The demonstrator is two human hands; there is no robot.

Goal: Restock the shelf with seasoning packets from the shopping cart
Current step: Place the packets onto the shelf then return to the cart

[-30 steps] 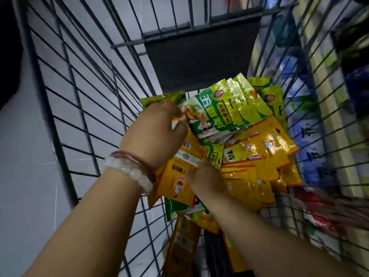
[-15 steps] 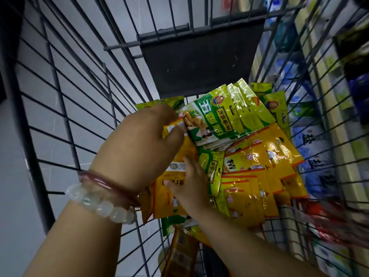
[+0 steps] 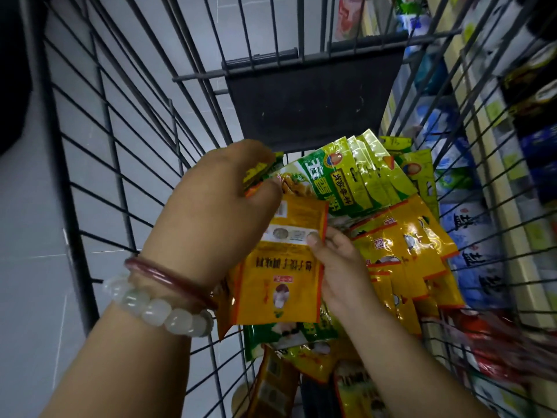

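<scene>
1. Left hand (image 3: 217, 218), with a dark red bangle (image 3: 168, 277) and a pale bead bracelet (image 3: 156, 309) at the wrist, grips a fanned bundle of glossy green and orange seasoning packets (image 3: 346, 188).
2. Right hand (image 3: 337, 263), just below and right of the left, pinches the edge of the front orange foil packet (image 3: 280, 282) between thumb and fingers.
3. More orange packets (image 3: 407, 251) fan out right of the right hand.
4. All sits inside the black wire shopping cart (image 3: 99, 152); blurred shelf goods (image 3: 482, 236) lie beyond its right side.

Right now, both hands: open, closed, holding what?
Left hand: grips a stack of green and orange packets.
Right hand: pinches the orange packet.
</scene>
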